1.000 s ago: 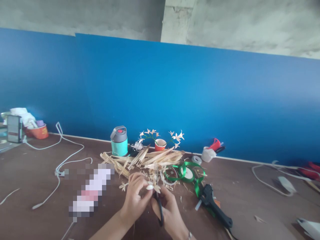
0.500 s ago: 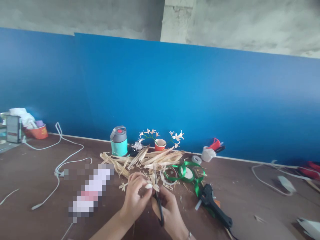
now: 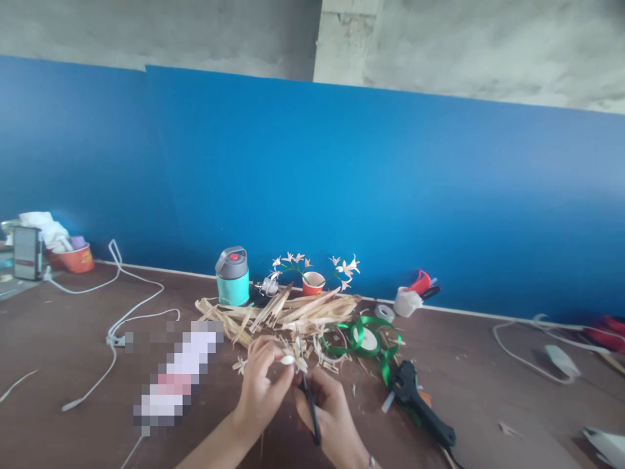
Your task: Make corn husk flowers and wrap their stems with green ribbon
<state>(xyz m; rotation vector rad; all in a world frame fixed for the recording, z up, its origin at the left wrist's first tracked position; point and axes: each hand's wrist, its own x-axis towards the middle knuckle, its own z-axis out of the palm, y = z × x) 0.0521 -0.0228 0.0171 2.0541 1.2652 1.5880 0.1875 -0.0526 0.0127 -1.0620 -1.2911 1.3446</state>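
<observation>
While left hand (image 3: 260, 385) pinches white-and-beige petalled flower (image 3: 288, 359) | right hand (image 3: 331, 409) grips black-handled scissors (image 3: 309, 398)

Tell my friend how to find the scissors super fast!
Find the big blue panel, then the dry husks on the brown table below. Nearer, the right hand holds the scissors. Unlike the black glue gun lying to the right, they're held, with thin blades pointing away.
</observation>
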